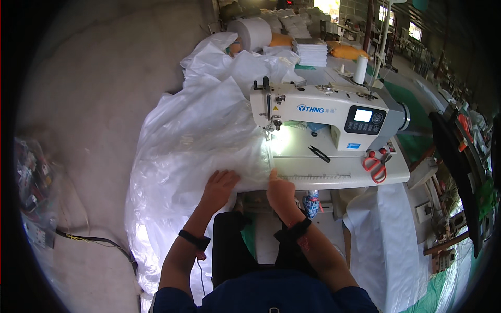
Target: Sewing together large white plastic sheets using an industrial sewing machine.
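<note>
A big white translucent plastic sheet [198, 130] spreads over the left of the sewing table and hangs down to the floor. Its right edge runs up under the needle area of a white sewing machine [308, 107], whose lamp shines brightly there. My left hand [222, 185] lies on the sheet near the table's front edge, fingers stretched out. Closer to the needle line, my right hand [281, 190] is closed, thumb and forefinger pinching the sheet's edge. Black bands circle both wrists.
Black thread snips [319, 154] and red-handled scissors [377, 168] lie on the table [313, 180] to the right. A white thread cone [360, 70] stands behind the machine. At the back are a white roll [253, 34] and stacked white sheets [311, 53]. More white material [386, 240] hangs at the right.
</note>
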Demonstrator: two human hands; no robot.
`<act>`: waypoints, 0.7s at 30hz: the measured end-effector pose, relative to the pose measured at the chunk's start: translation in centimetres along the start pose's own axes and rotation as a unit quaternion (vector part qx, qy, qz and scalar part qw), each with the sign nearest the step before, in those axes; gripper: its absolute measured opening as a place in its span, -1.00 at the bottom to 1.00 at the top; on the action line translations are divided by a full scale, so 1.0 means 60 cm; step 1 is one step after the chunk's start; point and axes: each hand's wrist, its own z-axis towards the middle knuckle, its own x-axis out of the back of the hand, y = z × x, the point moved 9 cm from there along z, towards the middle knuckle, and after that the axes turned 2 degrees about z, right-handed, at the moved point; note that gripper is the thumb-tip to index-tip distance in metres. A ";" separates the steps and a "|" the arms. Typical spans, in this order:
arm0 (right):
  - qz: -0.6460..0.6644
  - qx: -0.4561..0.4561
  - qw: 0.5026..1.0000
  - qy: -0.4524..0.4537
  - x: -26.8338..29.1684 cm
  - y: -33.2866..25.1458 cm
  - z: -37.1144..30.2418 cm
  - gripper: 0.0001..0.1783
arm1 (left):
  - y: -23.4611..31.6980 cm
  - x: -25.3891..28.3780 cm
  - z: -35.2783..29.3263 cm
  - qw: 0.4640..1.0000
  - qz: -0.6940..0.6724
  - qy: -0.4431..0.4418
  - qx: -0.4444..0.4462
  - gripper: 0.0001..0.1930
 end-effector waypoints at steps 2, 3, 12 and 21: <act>-0.029 0.016 0.999 -0.005 -0.005 -0.010 0.013 -0.36 | -0.010 -0.002 -0.003 1.000 -0.003 0.010 -0.001 -0.50; -0.034 0.021 0.999 -0.007 -0.009 -0.012 0.021 -0.37 | -0.013 -0.001 -0.003 1.000 -0.002 0.018 -0.003 -0.50; 0.082 -0.011 0.996 0.032 -0.013 0.016 0.054 -0.64 | -0.038 0.025 0.057 0.992 -0.114 -0.059 0.012 -0.55; 0.228 -0.042 0.972 0.041 -0.004 0.049 0.062 -0.61 | 0.053 -0.049 0.160 0.975 -0.219 0.019 -0.001 -0.65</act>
